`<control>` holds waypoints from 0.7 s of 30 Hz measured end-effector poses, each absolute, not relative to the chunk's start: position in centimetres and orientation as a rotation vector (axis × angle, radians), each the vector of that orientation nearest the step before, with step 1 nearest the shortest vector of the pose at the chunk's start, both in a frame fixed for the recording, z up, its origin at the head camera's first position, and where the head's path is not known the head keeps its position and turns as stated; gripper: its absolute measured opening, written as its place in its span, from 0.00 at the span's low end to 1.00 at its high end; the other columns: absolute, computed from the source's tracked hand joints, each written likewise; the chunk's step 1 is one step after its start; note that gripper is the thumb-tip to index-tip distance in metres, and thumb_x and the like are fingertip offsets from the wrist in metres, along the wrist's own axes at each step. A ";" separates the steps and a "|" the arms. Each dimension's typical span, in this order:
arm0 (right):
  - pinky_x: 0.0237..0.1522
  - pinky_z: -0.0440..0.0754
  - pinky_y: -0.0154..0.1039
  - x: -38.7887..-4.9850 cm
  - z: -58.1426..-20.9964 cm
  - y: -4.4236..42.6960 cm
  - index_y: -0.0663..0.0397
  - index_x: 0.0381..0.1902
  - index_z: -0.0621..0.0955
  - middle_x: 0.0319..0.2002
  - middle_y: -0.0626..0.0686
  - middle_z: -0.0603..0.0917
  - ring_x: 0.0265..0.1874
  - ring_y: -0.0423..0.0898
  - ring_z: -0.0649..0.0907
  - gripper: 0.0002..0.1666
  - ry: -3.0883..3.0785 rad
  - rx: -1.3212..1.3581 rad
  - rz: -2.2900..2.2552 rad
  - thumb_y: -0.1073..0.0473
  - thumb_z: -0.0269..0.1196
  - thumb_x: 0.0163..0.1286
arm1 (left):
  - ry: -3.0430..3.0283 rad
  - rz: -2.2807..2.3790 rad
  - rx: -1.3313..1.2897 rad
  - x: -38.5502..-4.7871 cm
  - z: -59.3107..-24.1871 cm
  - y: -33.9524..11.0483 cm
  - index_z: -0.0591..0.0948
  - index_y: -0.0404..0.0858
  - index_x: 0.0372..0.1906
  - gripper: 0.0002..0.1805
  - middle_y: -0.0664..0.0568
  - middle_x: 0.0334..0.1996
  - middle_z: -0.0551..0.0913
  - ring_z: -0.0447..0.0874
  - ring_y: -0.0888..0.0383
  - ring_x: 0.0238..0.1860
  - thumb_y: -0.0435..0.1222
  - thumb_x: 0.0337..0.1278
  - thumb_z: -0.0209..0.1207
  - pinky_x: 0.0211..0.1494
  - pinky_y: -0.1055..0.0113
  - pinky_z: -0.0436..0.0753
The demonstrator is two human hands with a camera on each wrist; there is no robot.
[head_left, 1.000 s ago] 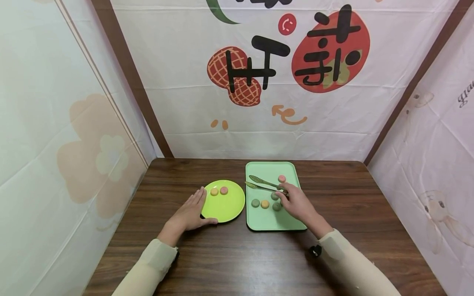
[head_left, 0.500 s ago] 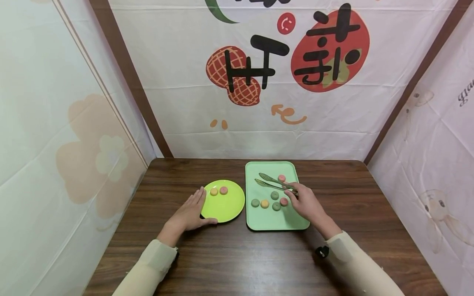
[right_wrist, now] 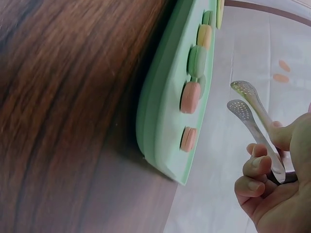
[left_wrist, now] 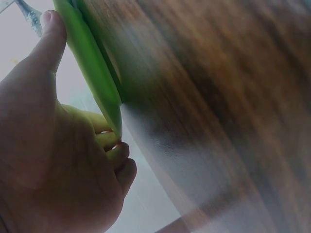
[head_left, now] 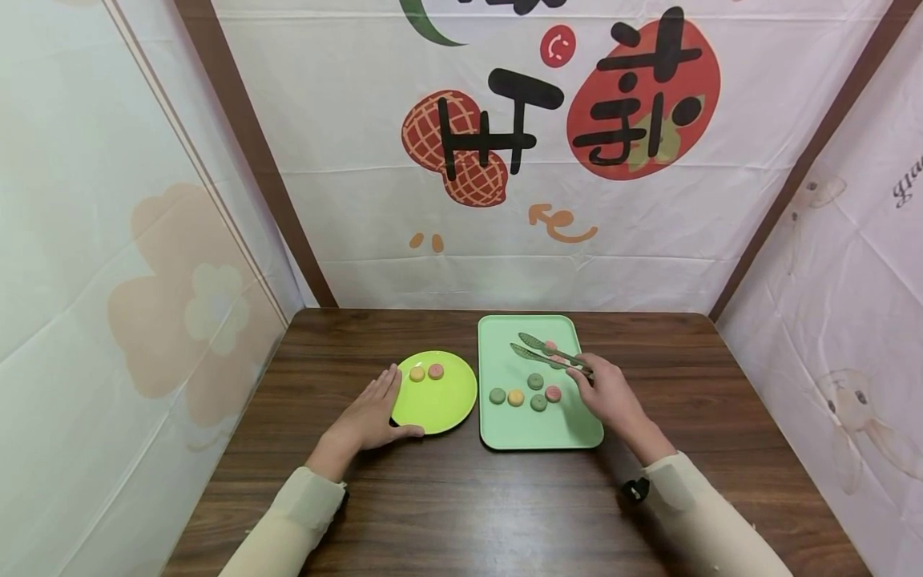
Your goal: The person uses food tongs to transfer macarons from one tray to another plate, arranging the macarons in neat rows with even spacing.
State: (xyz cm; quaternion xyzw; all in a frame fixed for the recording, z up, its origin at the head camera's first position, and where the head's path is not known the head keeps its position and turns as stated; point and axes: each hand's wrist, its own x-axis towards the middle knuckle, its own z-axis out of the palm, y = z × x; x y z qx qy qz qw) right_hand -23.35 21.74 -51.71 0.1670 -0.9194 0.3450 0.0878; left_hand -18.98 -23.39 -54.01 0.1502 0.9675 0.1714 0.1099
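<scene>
My left hand [head_left: 370, 414] rests against the near-left rim of a lime-green plate [head_left: 440, 410], its fingers straight and thumb spread along the edge. On the plate lie a yellow macaron [head_left: 417, 373] and a pink macaron [head_left: 436, 371]. My right hand [head_left: 611, 394] holds metal tongs [head_left: 539, 346] with perforated tips. The tongs' arms stand apart, with nothing between the tips, above the mint tray [head_left: 512, 433]. Two pink macarons at the tray's back right are partly hidden by the tongs. In the right wrist view, thumb and fingers grip the tongs [right_wrist: 262, 109].
Nearer on the tray are several green macarons [head_left: 535, 381], a yellow macaron [head_left: 515, 397] and a pink macaron [head_left: 553, 393]. Plate and tray stand almost side by side on a dark wooden table [head_left: 461, 497]. Printed cloth [head_left: 346, 200] hangs behind and at both sides.
My right hand has moved right and slightly back with the tongs, taking their tips from the tray's left edge to near the back pink macarons. My left hand and the plate stay put.
</scene>
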 end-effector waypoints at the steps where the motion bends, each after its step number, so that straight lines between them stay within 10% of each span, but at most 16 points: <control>1: 0.44 0.90 0.56 -23.4 -51.7 21.8 0.67 0.61 0.83 0.51 0.64 0.87 0.47 0.59 0.89 0.20 -2.739 0.493 1.026 0.57 0.65 0.82 | 2.843 0.504 0.440 -19.0 -54.0 -23.4 0.45 0.24 0.85 0.72 0.31 0.86 0.42 0.43 0.36 0.87 0.70 0.60 0.66 0.88 0.42 0.50; 21: 0.43 0.90 0.55 -23.9 -52.2 23.9 0.68 0.67 0.79 0.58 0.69 0.85 0.50 0.62 0.88 0.25 -2.791 0.392 1.019 0.53 0.61 0.85 | 2.841 0.504 0.452 -19.1 -54.3 -23.5 0.45 0.25 0.86 0.72 0.31 0.86 0.42 0.43 0.36 0.87 0.71 0.60 0.65 0.88 0.43 0.50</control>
